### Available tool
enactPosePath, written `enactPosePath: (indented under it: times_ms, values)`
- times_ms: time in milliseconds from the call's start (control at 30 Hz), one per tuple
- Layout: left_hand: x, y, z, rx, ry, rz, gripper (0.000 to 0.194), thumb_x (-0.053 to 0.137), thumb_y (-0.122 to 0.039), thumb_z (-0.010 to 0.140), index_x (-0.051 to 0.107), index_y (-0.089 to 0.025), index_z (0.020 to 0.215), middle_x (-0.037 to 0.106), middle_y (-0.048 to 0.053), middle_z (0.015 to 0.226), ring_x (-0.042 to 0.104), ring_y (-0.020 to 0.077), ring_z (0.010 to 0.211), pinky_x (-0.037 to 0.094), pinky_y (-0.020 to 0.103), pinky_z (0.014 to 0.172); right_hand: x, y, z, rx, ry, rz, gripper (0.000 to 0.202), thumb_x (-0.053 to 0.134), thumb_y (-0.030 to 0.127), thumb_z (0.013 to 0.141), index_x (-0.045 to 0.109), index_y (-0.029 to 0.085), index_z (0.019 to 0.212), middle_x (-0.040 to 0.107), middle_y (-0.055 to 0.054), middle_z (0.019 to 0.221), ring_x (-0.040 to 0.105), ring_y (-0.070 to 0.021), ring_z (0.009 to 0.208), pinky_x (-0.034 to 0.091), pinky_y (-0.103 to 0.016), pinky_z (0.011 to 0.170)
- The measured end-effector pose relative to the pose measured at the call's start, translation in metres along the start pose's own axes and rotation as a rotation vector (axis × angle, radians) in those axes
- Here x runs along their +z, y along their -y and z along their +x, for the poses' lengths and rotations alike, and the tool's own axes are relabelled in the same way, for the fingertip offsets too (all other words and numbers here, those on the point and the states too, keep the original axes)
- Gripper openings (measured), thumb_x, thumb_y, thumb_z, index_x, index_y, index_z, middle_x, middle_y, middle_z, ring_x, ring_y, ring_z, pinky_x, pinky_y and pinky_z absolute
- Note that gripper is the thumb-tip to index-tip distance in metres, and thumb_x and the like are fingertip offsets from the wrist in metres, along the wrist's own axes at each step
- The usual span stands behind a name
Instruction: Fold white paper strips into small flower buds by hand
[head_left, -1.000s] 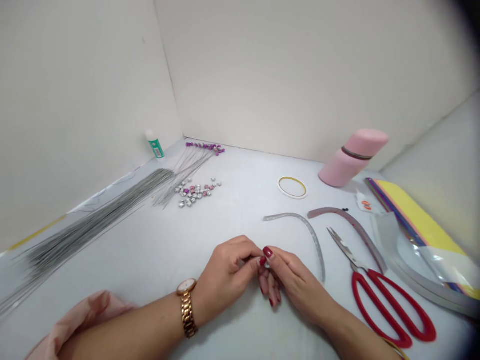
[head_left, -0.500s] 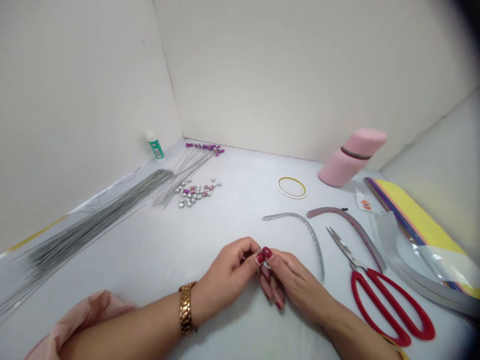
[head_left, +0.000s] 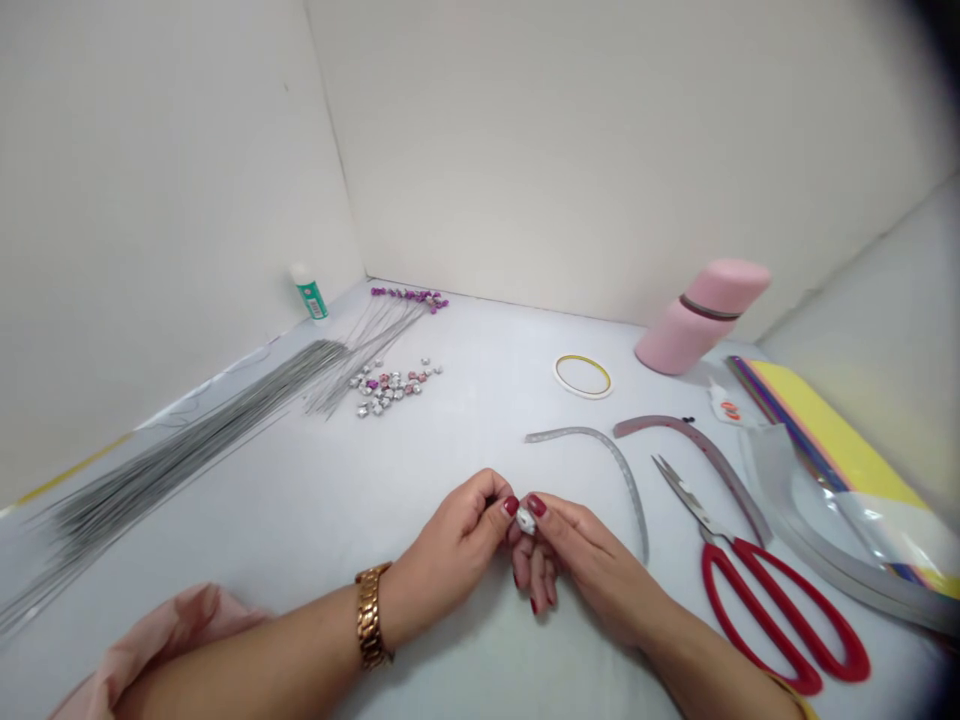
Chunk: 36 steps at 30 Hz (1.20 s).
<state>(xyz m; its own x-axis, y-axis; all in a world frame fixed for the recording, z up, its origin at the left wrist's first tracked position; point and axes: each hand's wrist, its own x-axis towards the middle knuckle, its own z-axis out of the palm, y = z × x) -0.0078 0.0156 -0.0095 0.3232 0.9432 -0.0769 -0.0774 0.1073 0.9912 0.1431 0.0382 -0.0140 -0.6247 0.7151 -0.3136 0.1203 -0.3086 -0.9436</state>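
1. Both hands are meeting low in the view, over the bare worktop (head_left: 315, 530), with a small silver star (head_left: 526, 520) sitting between their fingertips.
2. Compared with half a second ago, the thumbs are standing slightly farther apart, and the star, mostly covered then, is now showing plainly in the gap.
3. The left hand (head_left: 461, 540) is pinching narrowly at the star's left edge, its thumb lying on the near side.
4. The right hand (head_left: 592, 560) is holding the star's right side under its thumb, its other fingers curling below.
5. The star's exposed face is turning up toward the camera; fingers are covering its edges, so I cannot tell a long axis or where its points are aiming.
6. A silver strip (head_left: 636, 500) is curving just beyond the right hand, red-handled scissors (head_left: 718, 528) are pointing away and leftward, and loose stars (head_left: 379, 405) are lying farther off in a cluster.
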Motion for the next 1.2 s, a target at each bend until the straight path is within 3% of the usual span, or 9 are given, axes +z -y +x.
enactPosePath:
  times_ms: [133, 200, 267, 433, 567, 700, 867, 1033, 1200]
  values:
    - [-0.006, -0.001, -0.001, 0.024, -0.186, 0.257, 0.019, 0.038, -0.031, 0.087, 0.044, -0.018, 0.075, 0.047, -0.003, 0.062, 0.046, 0.0112, 0.058, 0.037, 0.023, 0.056, 0.002, 0.000, 0.000, -0.034, -0.035, 0.022, 0.031, 0.033, 0.045, 0.088, 0.048, 0.017, 0.087, 0.059, -0.001, 0.064, 0.055, -0.0103, 0.046, 0.037, -0.020, 0.043]
    - [-0.006, -0.001, -0.001, -0.003, -0.182, 0.219, 0.019, 0.036, -0.031, 0.087, 0.044, -0.018, 0.077, 0.046, -0.004, 0.061, 0.045, 0.0110, 0.057, 0.037, 0.023, 0.055, 0.005, -0.001, -0.001, -0.100, -0.082, -0.020, 0.023, 0.045, 0.039, 0.085, 0.044, 0.021, 0.098, 0.058, 0.001, 0.069, 0.055, -0.0107, 0.050, 0.041, -0.022, 0.048]
    - [-0.005, -0.001, 0.000, -0.025, -0.165, 0.160, 0.018, 0.037, -0.031, 0.086, 0.044, -0.018, 0.076, 0.045, -0.004, 0.061, 0.045, 0.0107, 0.056, 0.037, 0.022, 0.055, 0.007, -0.003, -0.002, -0.190, -0.156, -0.141, 0.026, 0.052, 0.030, 0.082, 0.041, 0.024, 0.104, 0.057, 0.001, 0.075, 0.055, -0.0122, 0.058, 0.043, -0.024, 0.055]
    - [-0.003, -0.002, 0.000, -0.071, -0.141, 0.161, 0.018, 0.040, -0.031, 0.084, 0.045, -0.017, 0.074, 0.045, -0.004, 0.063, 0.044, 0.0105, 0.056, 0.037, 0.022, 0.054, 0.005, -0.008, -0.005, -0.334, -0.286, -0.562, 0.012, 0.047, 0.022, 0.084, 0.049, 0.025, 0.096, 0.059, 0.000, 0.071, 0.053, -0.0145, 0.060, 0.041, -0.025, 0.058]
    - [-0.003, -0.002, 0.000, -0.070, -0.151, 0.150, 0.019, 0.040, -0.031, 0.085, 0.045, -0.017, 0.073, 0.047, -0.003, 0.064, 0.044, 0.0103, 0.056, 0.037, 0.022, 0.055, 0.003, -0.006, -0.005, -0.372, -0.299, -0.681, 0.010, 0.048, 0.021, 0.084, 0.051, 0.023, 0.093, 0.058, 0.001, 0.067, 0.053, -0.0137, 0.057, 0.040, -0.024, 0.056]
    - [0.001, -0.002, -0.001, -0.122, -0.150, -0.071, 0.018, 0.044, -0.029, 0.084, 0.045, -0.016, 0.072, 0.048, -0.003, 0.060, 0.046, 0.0097, 0.055, 0.037, 0.022, 0.056, 0.003, -0.003, -0.005, -0.409, -0.267, -0.607, 0.008, 0.047, 0.020, 0.084, 0.050, 0.022, 0.091, 0.060, 0.001, 0.066, 0.054, -0.0127, 0.056, 0.041, -0.023, 0.055]
    - [0.006, -0.001, -0.002, -0.232, -0.147, -0.493, 0.016, 0.047, -0.027, 0.083, 0.045, -0.015, 0.073, 0.051, -0.001, 0.064, 0.049, 0.0079, 0.055, 0.039, 0.023, 0.060, 0.005, -0.003, -0.004, -0.335, -0.185, -0.299, 0.007, 0.047, 0.021, 0.085, 0.049, 0.021, 0.091, 0.060, 0.002, 0.064, 0.057, -0.0118, 0.059, 0.043, -0.021, 0.055]
    - [0.002, 0.001, -0.001, -0.106, -0.142, -0.346, 0.020, 0.043, -0.031, 0.085, 0.046, -0.015, 0.075, 0.052, 0.000, 0.062, 0.052, 0.0108, 0.059, 0.042, 0.026, 0.063, 0.005, -0.005, -0.002, -0.289, -0.216, -0.137, 0.007, 0.049, 0.023, 0.084, 0.051, 0.020, 0.090, 0.059, 0.002, 0.065, 0.058, -0.0115, 0.060, 0.045, -0.021, 0.055]
    - [0.000, 0.001, -0.001, -0.061, -0.145, -0.105, 0.018, 0.049, -0.030, 0.082, 0.050, -0.014, 0.074, 0.056, 0.001, 0.061, 0.054, 0.0123, 0.059, 0.041, 0.024, 0.057, 0.005, -0.005, -0.003, -0.314, -0.229, -0.243, 0.004, 0.051, 0.018, 0.082, 0.054, 0.019, 0.085, 0.060, 0.001, 0.064, 0.056, -0.0110, 0.057, 0.045, -0.021, 0.055]
